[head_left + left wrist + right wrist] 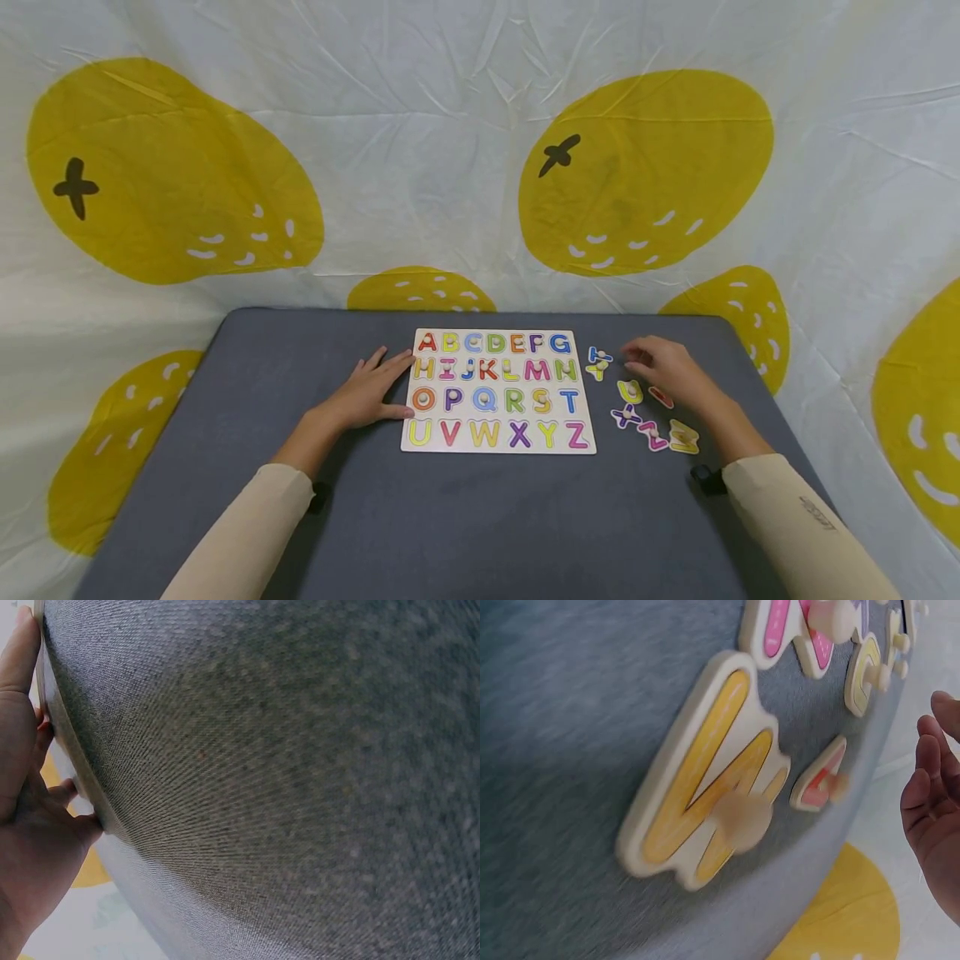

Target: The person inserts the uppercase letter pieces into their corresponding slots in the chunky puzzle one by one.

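Note:
A white alphabet puzzle board (491,421) lies on the table. Knobs stand on its letters A to S; its T and bottom row show none. My left hand (367,392) has its fingers spread and touches the board's left edge. Right of the board lie loose knobbed letter pieces: a blue T (600,355), a yellow Y (597,371), a yellow U (630,392), a red V (661,397), a purple X (626,416), a pink Z (653,436) and an orange-yellow W (705,787). My right hand (663,364), fingers loosely bent, hovers just right of the T with nothing visible in it.
A dark grey cloth covers the table (480,525). Behind it hangs a white curtain (420,192) printed with large yellow fruit shapes. The table's far edge runs a little beyond the board. Dark wrist cameras sit beneath both wrists.

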{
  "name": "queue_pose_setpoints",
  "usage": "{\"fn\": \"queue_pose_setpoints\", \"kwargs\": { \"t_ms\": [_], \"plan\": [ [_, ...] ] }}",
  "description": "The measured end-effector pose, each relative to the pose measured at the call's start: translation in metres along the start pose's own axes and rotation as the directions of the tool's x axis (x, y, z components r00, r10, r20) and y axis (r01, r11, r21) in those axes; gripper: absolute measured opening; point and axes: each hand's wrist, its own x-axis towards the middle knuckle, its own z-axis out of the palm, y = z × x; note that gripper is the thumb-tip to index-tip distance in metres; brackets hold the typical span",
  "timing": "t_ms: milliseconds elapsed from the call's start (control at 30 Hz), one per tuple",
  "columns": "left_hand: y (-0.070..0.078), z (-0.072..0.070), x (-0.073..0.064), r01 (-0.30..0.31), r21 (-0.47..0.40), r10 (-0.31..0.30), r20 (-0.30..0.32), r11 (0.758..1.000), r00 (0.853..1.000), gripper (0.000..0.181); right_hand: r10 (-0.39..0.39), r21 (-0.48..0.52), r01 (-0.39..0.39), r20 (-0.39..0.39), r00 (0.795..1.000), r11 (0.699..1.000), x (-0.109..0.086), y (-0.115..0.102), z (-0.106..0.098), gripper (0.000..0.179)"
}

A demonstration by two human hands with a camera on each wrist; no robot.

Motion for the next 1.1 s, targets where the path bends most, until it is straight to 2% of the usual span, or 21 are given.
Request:
{"fn": "queue_pose_setpoints", "kwargs": {
  "t_ms": [200,433,800,1100],
  "plan": [
    [0.0,-0.001,0.0,0.001,0.004,-0.001,0.005,1.0,1.0,0.099,-0.032,-0.038,0.035,0.067,0.997,0.999,0.021,-0.003,0.012,0.028],
    [-0.001,0.0,0.001,0.0,0.002,0.0,0.0,1.0,1.0,0.1,-0.075,-0.116,0.086,0.094,0.993,0.989,0.037,-0.006,0.022,0.021],
    [-0.002,0.0,0.002,-0.002,0.008,0.002,0.002,1.0,1.0,0.1,-0.025,-0.123,0.038,0.107,0.994,0.992,0.045,-0.003,0.03,0.016],
    [-0.003,0.002,0.003,-0.003,0.012,0.003,0.001,1.0,1.0,0.101,0.036,-0.132,-0.029,0.058,0.998,0.991,0.047,-0.004,0.028,0.013]
  ]
}}
